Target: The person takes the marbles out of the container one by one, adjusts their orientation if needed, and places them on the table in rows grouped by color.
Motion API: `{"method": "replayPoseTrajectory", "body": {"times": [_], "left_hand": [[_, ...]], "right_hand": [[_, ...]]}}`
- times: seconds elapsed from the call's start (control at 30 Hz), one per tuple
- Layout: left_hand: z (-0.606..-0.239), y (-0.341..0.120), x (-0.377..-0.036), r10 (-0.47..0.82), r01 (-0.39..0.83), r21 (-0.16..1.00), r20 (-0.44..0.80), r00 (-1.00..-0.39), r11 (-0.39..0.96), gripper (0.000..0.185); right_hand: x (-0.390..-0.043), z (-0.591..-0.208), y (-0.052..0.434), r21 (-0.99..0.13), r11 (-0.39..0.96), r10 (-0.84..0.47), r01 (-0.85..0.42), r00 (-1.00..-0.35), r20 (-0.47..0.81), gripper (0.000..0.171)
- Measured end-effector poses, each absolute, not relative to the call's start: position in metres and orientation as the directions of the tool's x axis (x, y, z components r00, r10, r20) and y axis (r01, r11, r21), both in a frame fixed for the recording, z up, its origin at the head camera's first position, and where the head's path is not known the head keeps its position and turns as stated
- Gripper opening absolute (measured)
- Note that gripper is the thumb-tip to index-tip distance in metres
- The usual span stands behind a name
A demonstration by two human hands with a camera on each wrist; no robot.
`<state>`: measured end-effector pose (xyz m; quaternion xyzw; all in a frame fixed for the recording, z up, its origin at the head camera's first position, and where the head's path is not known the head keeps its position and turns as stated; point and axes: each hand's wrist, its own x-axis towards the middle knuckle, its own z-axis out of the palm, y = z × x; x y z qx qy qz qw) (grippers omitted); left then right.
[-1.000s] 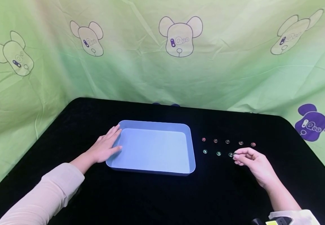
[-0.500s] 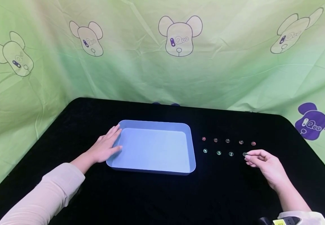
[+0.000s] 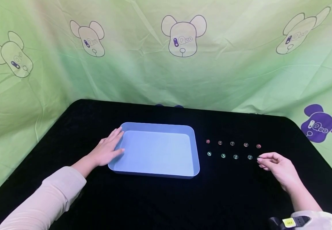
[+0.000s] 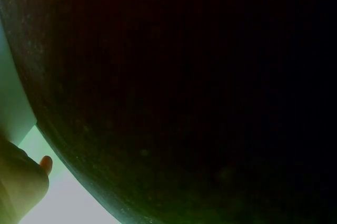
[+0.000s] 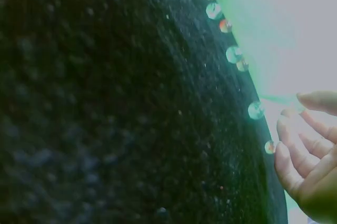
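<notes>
My left hand [image 3: 104,152] rests spread on the left rim of the blue tray [image 3: 160,155], its thumb reaching inside. To the tray's right, clear glass marbles lie in two rows on the black tabletop. The far row has reddish marbles [image 3: 220,142]; the near row has greenish ones [image 3: 223,156]. My right hand [image 3: 279,169], at the right end of the near row, pinches what looks like a small glass marble, mostly covered by the fingertips. In the right wrist view the marbles [image 5: 256,110] line up beside the right hand [image 5: 310,155]. The left wrist view shows part of the left hand [image 4: 23,182].
A black cloth [image 3: 166,204] covers the table. Green curtains [image 3: 125,70] printed with mouse-head figures hang behind and on both sides. A dark device with a yellow label [image 3: 289,222] sits on the right wrist.
My right hand has slid rightward along the near row, fingertips still pinched. The fourth greenish marble, hidden by the hand at first, now shows. The left hand and tray have stayed put.
</notes>
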<state>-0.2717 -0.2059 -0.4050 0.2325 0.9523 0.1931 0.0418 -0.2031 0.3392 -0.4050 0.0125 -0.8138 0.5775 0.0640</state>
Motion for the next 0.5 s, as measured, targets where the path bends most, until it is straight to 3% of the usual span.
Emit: {"method": "replayPoseTrajectory", "body": {"times": [0.13,0.5], "left_hand": [[-0.405,-0.206,-0.272,0.462,0.432,0.387,0.017,-0.887,0.815,0.063],[-0.406,-0.206,-0.273,0.462,0.431,0.388,0.015,-0.887,0.815,0.064]], "right_hand": [[-0.207,-0.406,0.345,-0.893,0.444,0.075,-0.068,-0.991,0.113,0.018],[-0.213,-0.407,0.351,-0.813,0.581,0.107,-0.038,-0.987,0.123,0.018]]}}
